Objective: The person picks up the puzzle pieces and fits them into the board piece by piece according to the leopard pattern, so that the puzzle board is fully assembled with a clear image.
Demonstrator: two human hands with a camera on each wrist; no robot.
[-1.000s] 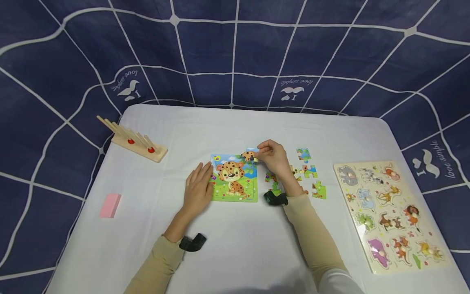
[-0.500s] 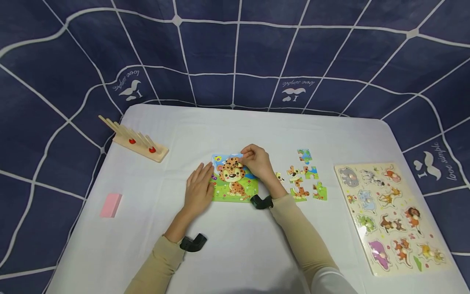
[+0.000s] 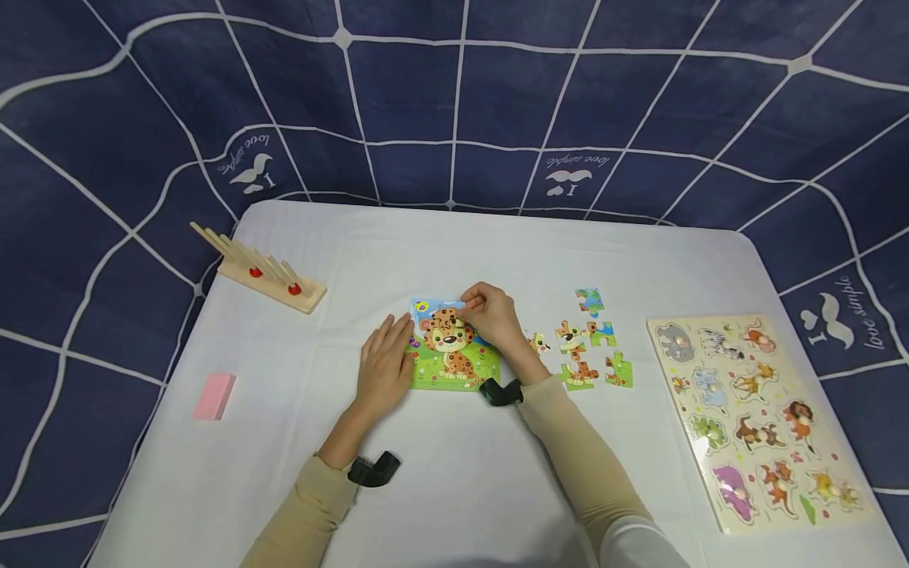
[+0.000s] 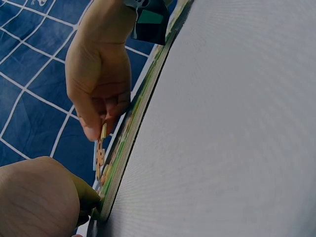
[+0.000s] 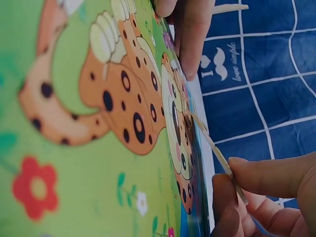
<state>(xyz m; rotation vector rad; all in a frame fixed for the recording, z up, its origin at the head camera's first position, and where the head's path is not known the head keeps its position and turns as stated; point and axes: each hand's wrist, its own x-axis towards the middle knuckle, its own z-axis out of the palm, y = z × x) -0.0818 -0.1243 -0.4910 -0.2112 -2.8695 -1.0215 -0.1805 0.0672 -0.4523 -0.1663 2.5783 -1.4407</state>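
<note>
A square leopard puzzle board [image 3: 454, 371] lies on the white table in the head view. My left hand [image 3: 383, 367] rests at its left edge, the fingers fairly straight and touching it. Above the upper part of the board, my right hand [image 3: 493, 315] pinches a thin spotted puzzle piece [image 5: 217, 153] between thumb and fingers. In the right wrist view that piece is tilted, its far end close to the printed leopard's face [image 5: 175, 118]. The left wrist view shows the piece [image 4: 100, 158] edge-on between my hands. My right hand covers the board's upper right corner.
Several loose puzzle pieces [image 3: 582, 371] lie right of the board. An animal knob puzzle [image 3: 760, 426] is at the far right. On the left are a wooden peg stand [image 3: 273, 288] with red beads and a pink block [image 3: 214, 397]. A blue gridded cloth [image 3: 398, 95] hangs behind.
My right hand has carried the puzzle piece leftward from the board's upper right edge to over its upper middle, uncovering loose pieces on the right. My left hand has stayed in place.
</note>
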